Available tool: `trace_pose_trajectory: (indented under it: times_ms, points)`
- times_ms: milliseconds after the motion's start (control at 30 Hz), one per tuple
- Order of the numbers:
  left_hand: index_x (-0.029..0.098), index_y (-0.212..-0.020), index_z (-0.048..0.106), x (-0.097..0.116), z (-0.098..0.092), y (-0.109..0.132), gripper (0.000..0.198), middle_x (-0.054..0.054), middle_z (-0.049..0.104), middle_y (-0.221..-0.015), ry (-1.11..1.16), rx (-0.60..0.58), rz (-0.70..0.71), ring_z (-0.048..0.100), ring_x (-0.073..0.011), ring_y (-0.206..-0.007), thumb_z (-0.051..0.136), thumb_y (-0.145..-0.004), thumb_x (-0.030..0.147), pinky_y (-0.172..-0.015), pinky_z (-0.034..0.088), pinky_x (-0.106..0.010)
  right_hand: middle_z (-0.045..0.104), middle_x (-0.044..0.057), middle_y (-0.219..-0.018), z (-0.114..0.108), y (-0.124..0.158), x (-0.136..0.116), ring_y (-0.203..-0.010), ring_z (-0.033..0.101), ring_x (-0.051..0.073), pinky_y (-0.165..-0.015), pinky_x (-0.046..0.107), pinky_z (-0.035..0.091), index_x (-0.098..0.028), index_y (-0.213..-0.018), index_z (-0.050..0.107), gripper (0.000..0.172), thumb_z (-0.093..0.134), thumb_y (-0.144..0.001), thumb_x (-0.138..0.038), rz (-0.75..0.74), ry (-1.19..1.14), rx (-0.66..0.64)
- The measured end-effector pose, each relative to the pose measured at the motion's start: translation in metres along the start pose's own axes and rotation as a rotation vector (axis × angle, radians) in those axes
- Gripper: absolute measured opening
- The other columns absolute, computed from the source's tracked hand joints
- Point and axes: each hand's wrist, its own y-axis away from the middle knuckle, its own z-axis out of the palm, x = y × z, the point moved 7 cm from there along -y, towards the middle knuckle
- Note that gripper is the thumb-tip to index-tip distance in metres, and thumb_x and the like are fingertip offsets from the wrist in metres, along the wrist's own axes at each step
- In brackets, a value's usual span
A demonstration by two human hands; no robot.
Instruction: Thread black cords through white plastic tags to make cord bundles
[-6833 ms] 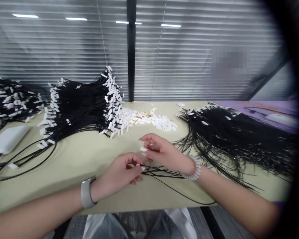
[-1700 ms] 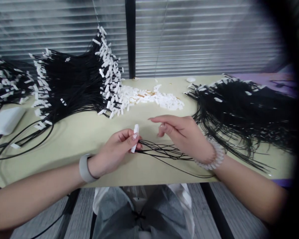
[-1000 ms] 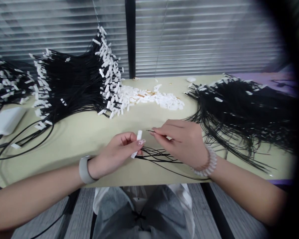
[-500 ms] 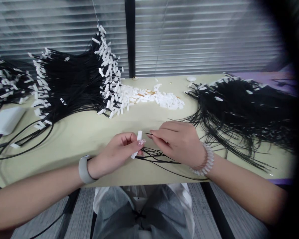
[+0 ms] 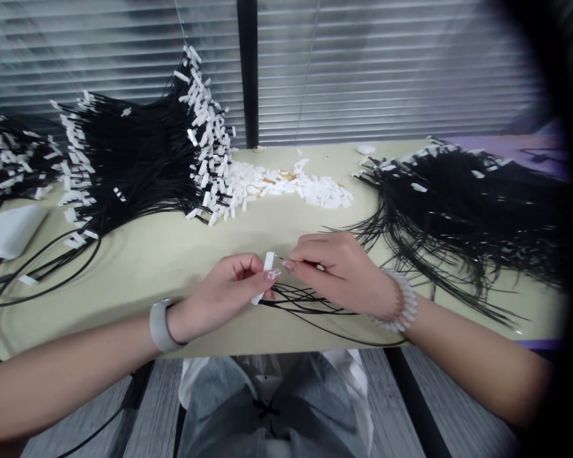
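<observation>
Between thumb and fingers, my left hand (image 5: 236, 283) pinches a small white connector housing (image 5: 268, 259), tilted with its upper end showing above the thumb. My right hand (image 5: 337, 270) is closed in a pinch on a thin black wire (image 5: 281, 258), whose tip points at the right side of the housing. Whether the tip touches the housing is too small to tell. Several black wires (image 5: 310, 300) run rightward from the lower end of the housing, passing below my right hand.
Bundled black wires with white ends (image 5: 138, 146) stand at the left back. Loose white housings (image 5: 325, 191) are heaped at the back middle. More black wires (image 5: 458, 191) lie to the right. A white box (image 5: 12, 232) with a cable sits on the table (image 5: 143, 273) at left.
My right hand has turned slightly and its fingers have shifted a little, with the wire still pinched close to the housing. My left hand has stayed nearly still.
</observation>
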Motion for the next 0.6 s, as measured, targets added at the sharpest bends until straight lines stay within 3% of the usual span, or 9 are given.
trace_pose_trajectory:
  times_ms: [333, 433, 600]
  points:
    - [0.014, -0.071, 0.050, 0.001, 0.001, 0.001, 0.024, 0.000, 0.060, -0.068, -0.084, -0.026, -0.012, 0.052, -0.0090, -0.063, 0.056, -0.081, 0.035, -0.059, 0.039, -0.021, 0.047, -0.002, -0.059, -0.001, 0.000, -0.001, -0.055, 0.040, 0.005, -0.055, 0.020, 0.028, -0.014, -0.066, 0.056, 0.022, 0.047, -0.085, -0.022, -0.022, -0.015, 0.020]
    - [0.014, -0.073, 0.051, 0.002, 0.005, 0.002, 0.024, 0.000, 0.058, -0.068, -0.135, -0.059, 0.004, 0.053, -0.0095, -0.064, 0.053, -0.083, 0.036, -0.059, 0.040, -0.021, 0.048, -0.002, -0.064, -0.003, 0.001, -0.001, -0.059, 0.042, 0.006, -0.056, 0.020, 0.029, -0.014, -0.071, 0.057, 0.018, 0.048, -0.084, -0.021, -0.030, -0.017, 0.073]
    - [0.014, -0.081, 0.054, 0.002, 0.012, 0.005, 0.022, 0.001, 0.053, -0.070, -0.207, -0.132, 0.038, 0.050, -0.0091, -0.065, 0.049, -0.085, 0.035, -0.060, 0.041, -0.021, 0.051, -0.001, -0.068, 0.007, 0.005, -0.002, -0.062, 0.044, 0.006, -0.056, 0.020, 0.030, -0.015, -0.075, 0.059, 0.016, 0.047, -0.085, -0.019, -0.073, -0.018, 0.028]
